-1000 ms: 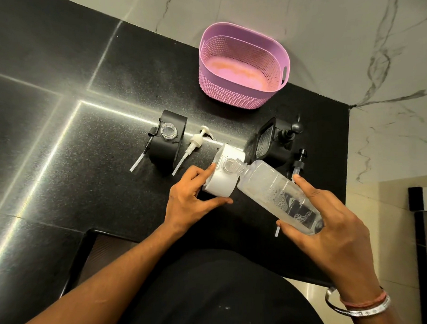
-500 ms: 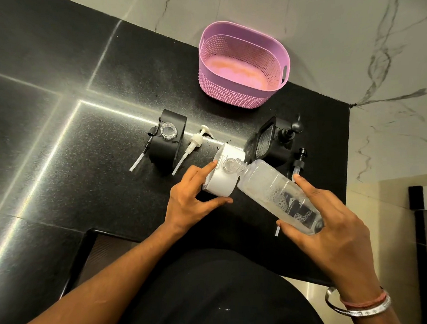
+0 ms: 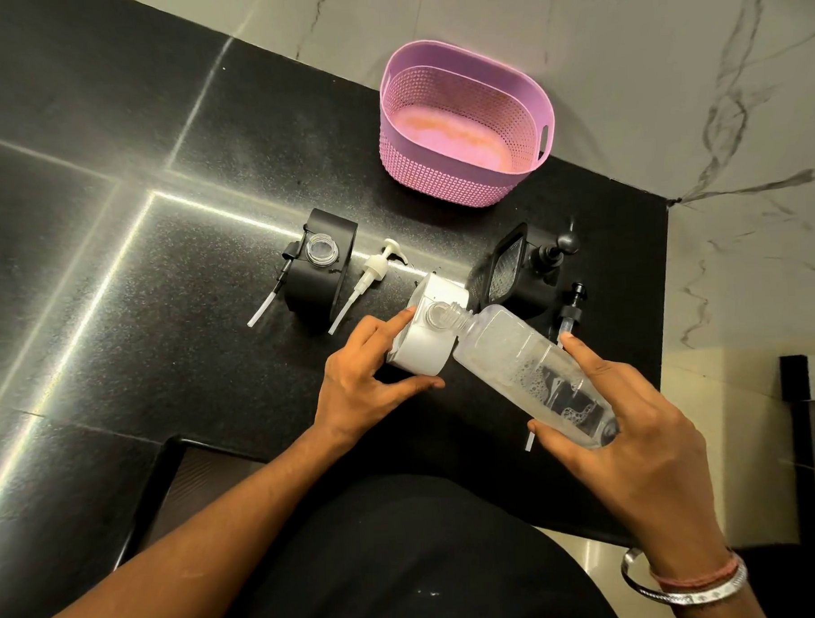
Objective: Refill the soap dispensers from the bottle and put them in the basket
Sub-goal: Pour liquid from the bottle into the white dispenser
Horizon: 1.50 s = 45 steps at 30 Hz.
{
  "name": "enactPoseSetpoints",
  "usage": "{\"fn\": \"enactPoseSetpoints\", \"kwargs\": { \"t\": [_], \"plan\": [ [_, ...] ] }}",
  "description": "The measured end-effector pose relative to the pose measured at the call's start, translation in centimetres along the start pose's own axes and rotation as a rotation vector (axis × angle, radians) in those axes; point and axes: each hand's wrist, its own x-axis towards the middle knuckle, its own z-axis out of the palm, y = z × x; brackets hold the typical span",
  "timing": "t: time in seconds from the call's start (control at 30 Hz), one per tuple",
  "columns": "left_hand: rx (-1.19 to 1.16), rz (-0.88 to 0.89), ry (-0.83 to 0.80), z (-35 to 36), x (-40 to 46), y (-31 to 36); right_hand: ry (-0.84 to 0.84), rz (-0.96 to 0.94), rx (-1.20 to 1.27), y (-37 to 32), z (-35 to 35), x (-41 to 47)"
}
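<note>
While the pour goes on, hardly anything's moved over the last second: the bottle is still tipped with its neck in the mouth of the white dispenser, so I'd say this one's mid-refill. Right hand has fingers wrapped round the bottle's base. Left hand loosely pinches the dispenser on the counter. Pink basket sits well apart, nothing in it yet
</note>
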Motion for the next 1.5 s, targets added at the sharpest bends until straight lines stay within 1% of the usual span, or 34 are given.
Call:
{"fn": "enactPoseSetpoints", "kwargs": {
  "t": [0.43, 1.0, 1.5],
  "plan": [
    [-0.004, 0.021, 0.002, 0.02, -0.10, -0.15, -0.014, 0.000, -0.016, -0.01, -0.19, 0.03],
    [0.010, 0.005, 0.000, 0.05, -0.09, -0.05, -0.014, -0.003, -0.030, -0.45, -0.47, 0.06],
    [0.023, 0.017, -0.020, 0.24, -0.17, -0.39, -0.007, 0.000, -0.003, -0.17, -0.31, -0.15]
  ]
}}
